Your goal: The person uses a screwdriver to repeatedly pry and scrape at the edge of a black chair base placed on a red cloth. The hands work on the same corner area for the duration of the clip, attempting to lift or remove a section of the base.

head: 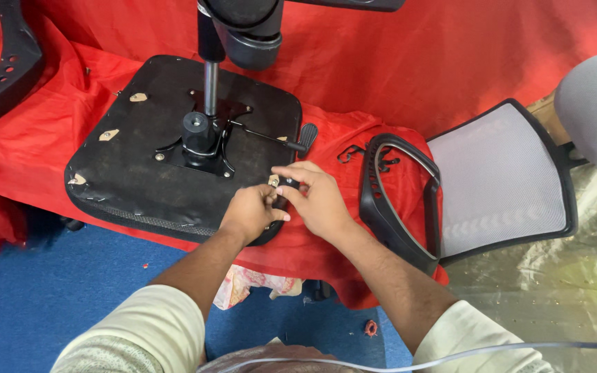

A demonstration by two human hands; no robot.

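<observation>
An upturned black chair seat lies on a red cloth, with a black metal mechanism plate and a gas cylinder post standing up from its middle. My left hand and my right hand meet at the seat's near right corner. Both pinch a small dark part there, with a tan tab beside it. A black lever with a paddle handle sticks out of the mechanism toward the right.
A black armrest and a grey mesh chair back lie to the right on the red cloth. Another black chair part sits at the far left. Blue floor lies below, with a small red ring.
</observation>
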